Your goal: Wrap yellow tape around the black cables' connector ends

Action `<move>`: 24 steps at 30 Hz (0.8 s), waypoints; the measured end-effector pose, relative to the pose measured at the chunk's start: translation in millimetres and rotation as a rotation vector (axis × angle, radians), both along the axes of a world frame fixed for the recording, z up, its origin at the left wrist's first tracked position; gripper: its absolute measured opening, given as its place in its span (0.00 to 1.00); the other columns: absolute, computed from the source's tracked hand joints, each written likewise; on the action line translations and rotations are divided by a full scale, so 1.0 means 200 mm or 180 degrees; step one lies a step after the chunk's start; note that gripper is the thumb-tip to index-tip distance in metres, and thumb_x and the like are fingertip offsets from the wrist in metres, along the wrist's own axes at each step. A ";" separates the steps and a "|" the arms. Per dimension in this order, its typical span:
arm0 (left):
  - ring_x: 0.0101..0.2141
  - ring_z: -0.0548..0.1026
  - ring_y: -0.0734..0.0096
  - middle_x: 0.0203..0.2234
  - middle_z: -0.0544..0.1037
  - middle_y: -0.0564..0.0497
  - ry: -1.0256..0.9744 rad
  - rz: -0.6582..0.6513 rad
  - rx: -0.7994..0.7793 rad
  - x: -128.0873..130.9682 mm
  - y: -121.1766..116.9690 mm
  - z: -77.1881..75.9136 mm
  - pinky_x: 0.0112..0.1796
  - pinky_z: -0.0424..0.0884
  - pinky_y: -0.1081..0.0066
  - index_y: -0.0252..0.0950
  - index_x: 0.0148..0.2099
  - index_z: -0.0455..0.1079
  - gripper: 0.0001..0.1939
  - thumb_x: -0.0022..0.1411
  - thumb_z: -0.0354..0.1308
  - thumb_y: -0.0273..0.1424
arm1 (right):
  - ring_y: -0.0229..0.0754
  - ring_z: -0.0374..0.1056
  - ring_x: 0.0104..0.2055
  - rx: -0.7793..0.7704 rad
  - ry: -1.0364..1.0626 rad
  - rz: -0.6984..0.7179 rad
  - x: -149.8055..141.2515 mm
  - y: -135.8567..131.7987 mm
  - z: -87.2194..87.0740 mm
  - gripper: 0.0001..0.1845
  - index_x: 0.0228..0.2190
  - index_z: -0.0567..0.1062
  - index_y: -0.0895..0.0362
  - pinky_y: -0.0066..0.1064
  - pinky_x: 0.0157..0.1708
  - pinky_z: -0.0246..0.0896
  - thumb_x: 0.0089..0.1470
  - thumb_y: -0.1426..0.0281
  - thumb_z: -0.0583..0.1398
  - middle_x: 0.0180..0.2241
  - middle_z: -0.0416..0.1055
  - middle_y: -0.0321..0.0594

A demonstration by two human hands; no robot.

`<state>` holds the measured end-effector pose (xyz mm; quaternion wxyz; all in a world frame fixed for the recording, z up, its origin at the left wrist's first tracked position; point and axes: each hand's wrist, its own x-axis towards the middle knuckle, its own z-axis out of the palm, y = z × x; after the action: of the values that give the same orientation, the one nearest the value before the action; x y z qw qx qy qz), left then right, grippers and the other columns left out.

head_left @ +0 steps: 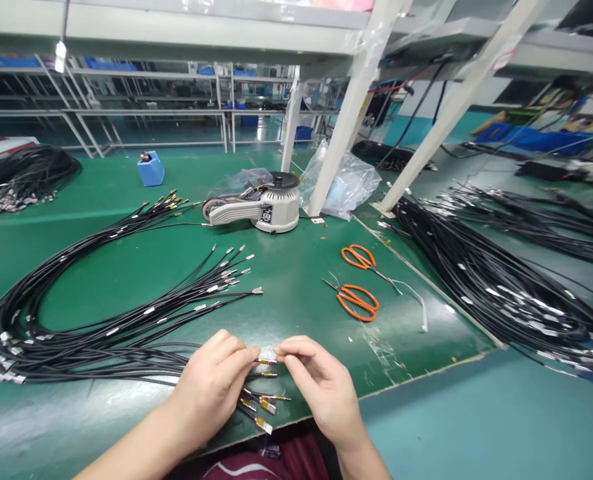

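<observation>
My left hand [213, 380] is closed round a black cable near its end, above a bundle of black cables [141, 363] at the table's front edge. A connector with yellow tape [266, 361] sticks out from its fingertips. At the tip of that connector, my right hand [319, 387] has thumb and forefinger in a pinch; whatever is between them is too small to make out. Below my left hand, several more cable ends [263, 425] with yellow wrapping and metal tips fan out. The bundle loops round on the left, its other ends [226, 273] bearing white tags.
Two orange-handled scissors [359, 303] lie right of centre. A round tape dispenser [276, 203] stands behind, beside a clear plastic bag [346, 183] and a post [349, 113]. A blue block-shaped holder [151, 169] is at the back left. More cables [496, 287] lie rightward.
</observation>
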<state>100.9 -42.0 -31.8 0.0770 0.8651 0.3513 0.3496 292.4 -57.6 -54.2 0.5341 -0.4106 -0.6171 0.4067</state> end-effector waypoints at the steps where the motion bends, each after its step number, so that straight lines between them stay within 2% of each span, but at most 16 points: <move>1: 0.27 0.65 0.71 0.26 0.72 0.50 -0.0005 0.0045 0.0045 0.00 0.00 -0.01 0.28 0.65 0.72 0.33 0.43 0.68 0.08 0.63 0.51 0.21 | 0.38 0.70 0.37 -0.0083 0.0035 0.0000 0.01 0.00 0.00 0.10 0.37 0.74 0.50 0.30 0.39 0.66 0.58 0.75 0.56 0.35 0.72 0.36; 10: 0.25 0.66 0.70 0.24 0.71 0.51 0.0166 0.0134 -0.0160 0.02 -0.02 -0.04 0.27 0.64 0.72 0.33 0.42 0.70 0.08 0.65 0.50 0.25 | 0.40 0.71 0.35 -0.0388 -0.0386 -0.0089 -0.02 -0.02 0.03 0.04 0.33 0.76 0.54 0.29 0.37 0.66 0.54 0.70 0.61 0.32 0.73 0.38; 16: 0.26 0.68 0.69 0.23 0.71 0.51 0.0477 -0.0002 -0.0624 0.01 -0.07 0.01 0.26 0.63 0.71 0.36 0.41 0.70 0.11 0.66 0.46 0.27 | 0.40 0.71 0.31 -0.0684 -0.0554 0.0086 -0.01 -0.04 0.04 0.06 0.29 0.77 0.54 0.27 0.33 0.67 0.54 0.68 0.60 0.27 0.74 0.37; 21: 0.27 0.69 0.68 0.27 0.74 0.49 0.0441 -0.0198 -0.0729 -0.02 -0.10 0.05 0.28 0.66 0.71 0.35 0.44 0.69 0.11 0.66 0.45 0.26 | 0.41 0.73 0.30 -0.0766 -0.0669 0.0201 0.03 -0.07 0.02 0.06 0.27 0.77 0.54 0.26 0.31 0.68 0.52 0.67 0.60 0.27 0.76 0.38; 24: 0.32 0.69 0.68 0.31 0.74 0.48 0.0315 0.0113 -0.0637 -0.08 -0.05 0.05 0.33 0.68 0.70 0.35 0.45 0.68 0.10 0.66 0.47 0.27 | 0.40 0.72 0.27 -0.0736 -0.1030 0.0277 0.07 -0.08 0.01 0.07 0.27 0.79 0.53 0.24 0.28 0.67 0.52 0.66 0.60 0.25 0.76 0.37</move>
<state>84.4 -51.4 -21.0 0.1394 0.8629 0.4032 0.2709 306.6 -72.9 -51.2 0.3592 -0.5021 -0.6612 0.4262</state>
